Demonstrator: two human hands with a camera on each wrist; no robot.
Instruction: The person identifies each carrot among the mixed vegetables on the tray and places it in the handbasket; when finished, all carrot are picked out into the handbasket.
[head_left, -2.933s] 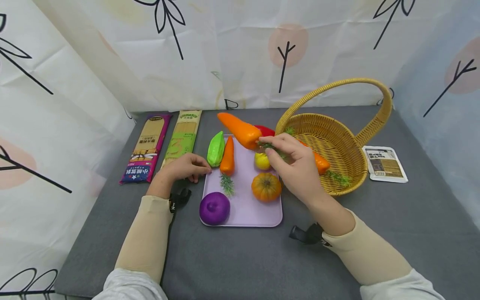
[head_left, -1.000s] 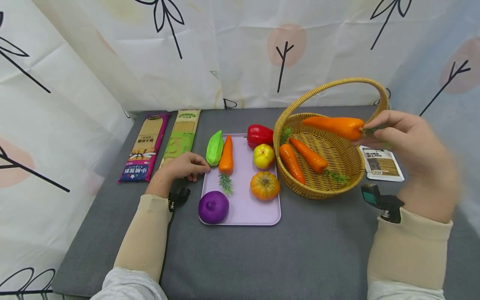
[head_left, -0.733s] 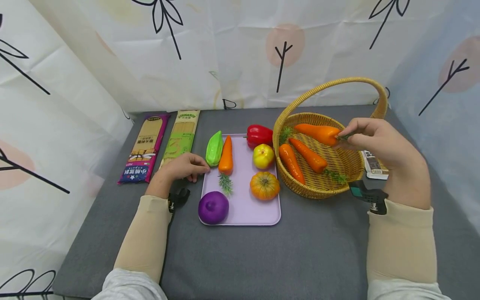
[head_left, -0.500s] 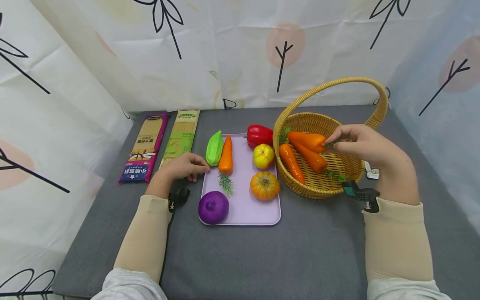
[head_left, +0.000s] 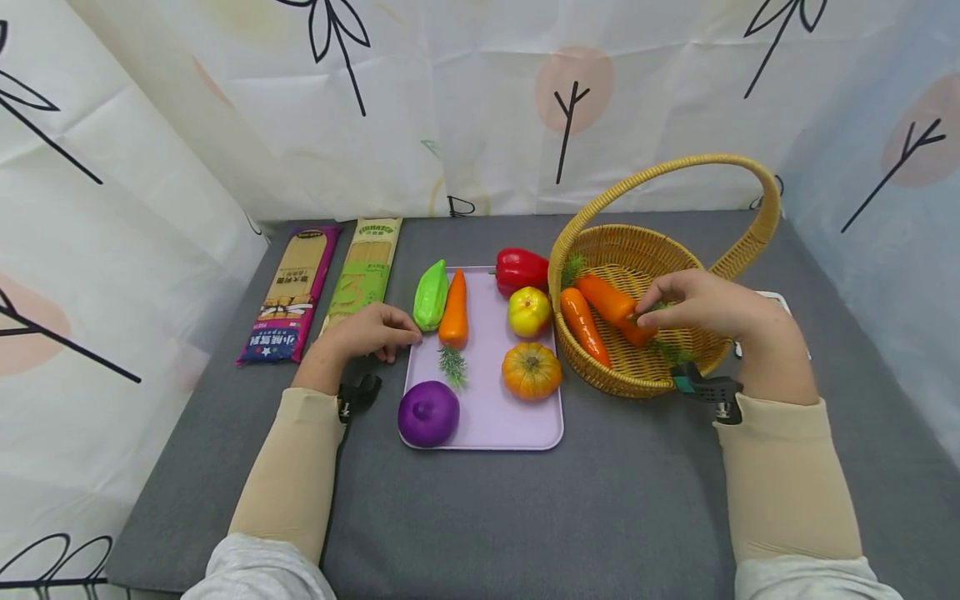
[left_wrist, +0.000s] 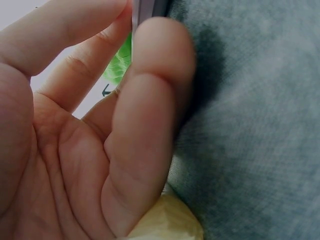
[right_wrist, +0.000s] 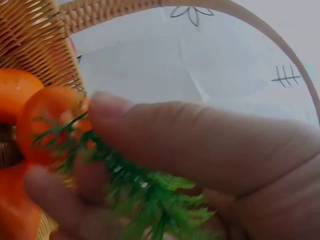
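In the head view, my right hand [head_left: 708,308] pinches an orange toy carrot [head_left: 606,302] by its green top inside the yellow wicker basket [head_left: 622,385]. That carrot lies over another carrot [head_left: 637,335], with a third carrot [head_left: 583,327] to its left. The right wrist view shows the leafy top [right_wrist: 145,185] between thumb and fingers. My left hand [head_left: 367,337] holds the left rim of the lilac tray [head_left: 487,429] between thumb and fingertips. On or by the tray are a carrot [head_left: 453,312], green vegetable [head_left: 431,296], purple onion-like vegetable [head_left: 428,414], pumpkin [head_left: 531,371], yellow fruit [head_left: 528,312] and red pepper [head_left: 521,271].
Two noodle packs, one purple [head_left: 291,296] and one green [head_left: 364,271], lie left of the tray. The tall basket handle [head_left: 675,167] arches behind my right hand. A white packet [head_left: 776,300] is mostly hidden behind that hand.
My right hand has carried the carrot from above the tray, out to the right, then down and inward into the basket. My left hand stays put.
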